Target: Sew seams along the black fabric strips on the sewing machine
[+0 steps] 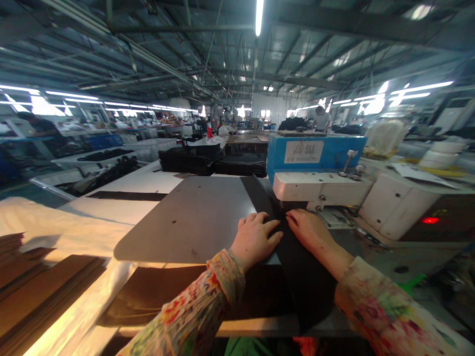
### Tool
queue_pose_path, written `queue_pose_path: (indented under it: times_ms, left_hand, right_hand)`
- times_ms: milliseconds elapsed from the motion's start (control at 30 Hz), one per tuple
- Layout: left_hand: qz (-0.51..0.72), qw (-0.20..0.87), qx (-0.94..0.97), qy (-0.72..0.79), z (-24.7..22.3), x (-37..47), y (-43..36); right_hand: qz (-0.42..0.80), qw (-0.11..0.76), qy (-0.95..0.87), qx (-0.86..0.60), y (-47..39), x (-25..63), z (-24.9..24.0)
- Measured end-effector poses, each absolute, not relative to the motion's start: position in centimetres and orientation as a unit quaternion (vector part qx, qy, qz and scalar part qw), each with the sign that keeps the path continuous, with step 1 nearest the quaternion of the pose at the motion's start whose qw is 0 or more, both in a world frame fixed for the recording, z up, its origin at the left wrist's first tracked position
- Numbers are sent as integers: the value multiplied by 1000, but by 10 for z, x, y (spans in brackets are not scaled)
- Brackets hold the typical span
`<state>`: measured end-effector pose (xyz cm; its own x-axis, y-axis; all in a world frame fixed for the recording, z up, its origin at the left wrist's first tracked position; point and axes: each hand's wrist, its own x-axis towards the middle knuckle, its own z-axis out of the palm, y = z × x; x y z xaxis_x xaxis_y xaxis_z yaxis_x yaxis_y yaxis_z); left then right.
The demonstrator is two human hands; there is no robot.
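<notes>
A long black strip of material [304,277] runs over the grey metal plate [185,217] and hangs down at the front edge. My left hand [258,237] lies on the strip's left side, fingers spread and pressing down. Close to the head of the sewing machine [319,188], my right hand [309,230] has its fingertips drawn together at the strip's right edge. The machine's needle area is hidden behind its housing and my right hand. Under the plate's front edge lies a stack of dark flat pieces [148,291].
Stacks of black pieces [191,159] lie beyond the plate. A blue box-shaped cover [334,151] tops the machine. White thread cones [440,155] stand at the right. Brown strips [52,291] lie at the lower left. Another person [321,118] is in the background.
</notes>
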<state>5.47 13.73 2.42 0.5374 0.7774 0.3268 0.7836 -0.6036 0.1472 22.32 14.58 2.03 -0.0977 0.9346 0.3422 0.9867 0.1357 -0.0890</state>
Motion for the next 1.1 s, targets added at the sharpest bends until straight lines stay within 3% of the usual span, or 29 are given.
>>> queue_pose_path:
  times_ms: [1100]
  left_hand:
    - [-183,10,-878,-441,22,55,140]
  right_hand:
    - [-84,174,-740,-644,146,223,21]
